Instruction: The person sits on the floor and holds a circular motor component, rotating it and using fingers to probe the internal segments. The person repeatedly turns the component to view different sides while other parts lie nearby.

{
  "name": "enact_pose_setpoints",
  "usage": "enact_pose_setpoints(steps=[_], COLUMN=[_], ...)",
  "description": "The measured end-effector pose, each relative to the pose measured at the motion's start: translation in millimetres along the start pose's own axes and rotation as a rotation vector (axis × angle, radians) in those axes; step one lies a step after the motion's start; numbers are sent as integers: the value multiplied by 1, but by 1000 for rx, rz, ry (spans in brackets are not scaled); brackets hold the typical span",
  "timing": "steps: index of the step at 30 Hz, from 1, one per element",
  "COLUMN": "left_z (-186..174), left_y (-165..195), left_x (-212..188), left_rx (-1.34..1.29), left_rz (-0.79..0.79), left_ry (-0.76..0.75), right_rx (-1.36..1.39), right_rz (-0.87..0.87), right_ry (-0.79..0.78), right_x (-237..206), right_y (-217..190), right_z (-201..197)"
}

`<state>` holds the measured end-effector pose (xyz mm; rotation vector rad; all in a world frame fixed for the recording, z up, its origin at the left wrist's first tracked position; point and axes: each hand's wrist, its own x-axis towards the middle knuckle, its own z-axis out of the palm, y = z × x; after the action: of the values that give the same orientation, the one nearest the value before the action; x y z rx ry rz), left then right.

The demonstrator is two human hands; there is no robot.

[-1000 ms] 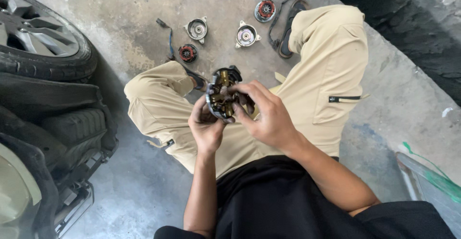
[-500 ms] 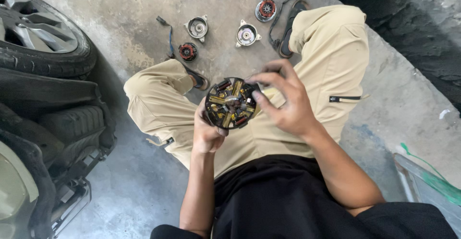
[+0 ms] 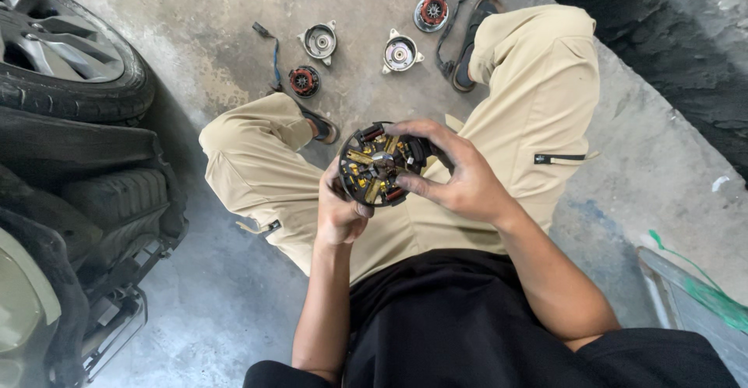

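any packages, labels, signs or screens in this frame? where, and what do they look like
None in view: no package, label, sign or screen.
Only bare parts: round black brush plate with copper and red bits, held by left hand and right hand.
Four round motor parts lie on the concrete floor.

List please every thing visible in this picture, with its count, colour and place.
round brush-holder part: 1, black with brass and red, held between both hands
round metal covers: 2, silver, on floor ahead
round wound parts: 2, red and dark, on floor ahead
cable: 1, dark, on floor by the parts
car wheel: 1, black tyre, grey rim, far left
concrete floor: grey
trousers: beige
left hand: under the part
right hand: fingers on its rim
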<state>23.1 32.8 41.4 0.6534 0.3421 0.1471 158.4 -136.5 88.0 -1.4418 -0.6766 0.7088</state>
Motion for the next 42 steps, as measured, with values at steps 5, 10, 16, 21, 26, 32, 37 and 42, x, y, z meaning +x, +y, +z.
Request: enact_pose_setpoints(steps=[5,10,16,21,26,32,37,42], left_z=[-2,-1,-15,-24,-23,-16,-14,-20], left_y=[-3,-3,-12,-22,-25,-30,-37,-35], left_x=[0,1,1,-8,-11,-15,-17,-15], left_rx=[-33,-66,-84,-70,-54,-133,-163,-153], left_rz=[24,46,47,74,113,143,194,163], left_ry=[8,-2,-14,13,113,162,185,159], right_rx=[9,-22,-55,6,2,130,4,83], right_rz=[24,15,4,7,1,50,19,47], right_ry=[29,14,5,-7,61,118,125,129], right_x=[0,4,4,4,2,0,3,0], right_y=[1,-3,-4,4,13,20,23,29], right_z=[2,3,1,0,8,17,16,15])
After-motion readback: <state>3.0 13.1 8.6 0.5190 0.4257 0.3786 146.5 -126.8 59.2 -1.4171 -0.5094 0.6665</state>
